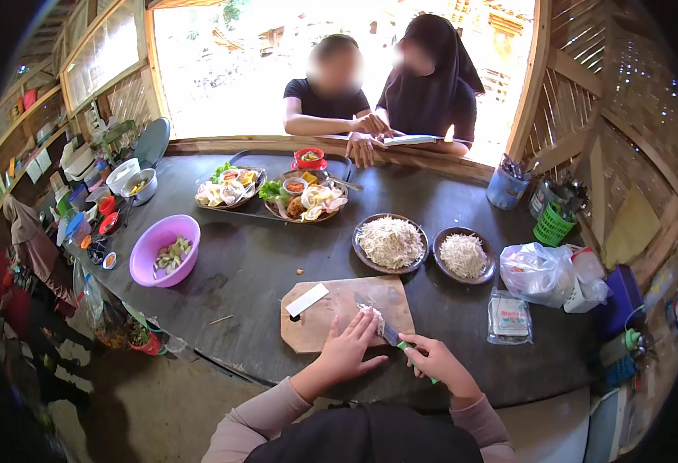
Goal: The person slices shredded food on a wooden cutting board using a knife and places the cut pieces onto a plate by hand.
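A wooden cutting board point(385, 297) lies in front of me on the dark table. My right hand point(435, 361) is closed round the green handle of a knife point(391, 334); its blade points away over the board. My left hand point(353, 344) lies flat with stretched fingers, the tips against small white cut pieces point(371, 310) beside the blade. A white rectangular slab point(306, 299) rests at the board's left, partly over its hole. Beyond the board, a large plate point(360, 257) and a smaller plate point(441, 267) bear heaps of pale thin shreds.
A purple bowl point(144, 258) with green-white pieces stands left. Two plates of food point(308, 218) sit at the back on a tray point(238, 217). Plastic bags point(537, 270) and a packet point(510, 316) lie right. Two people point(432, 96) lean at the window ledge over a booklet.
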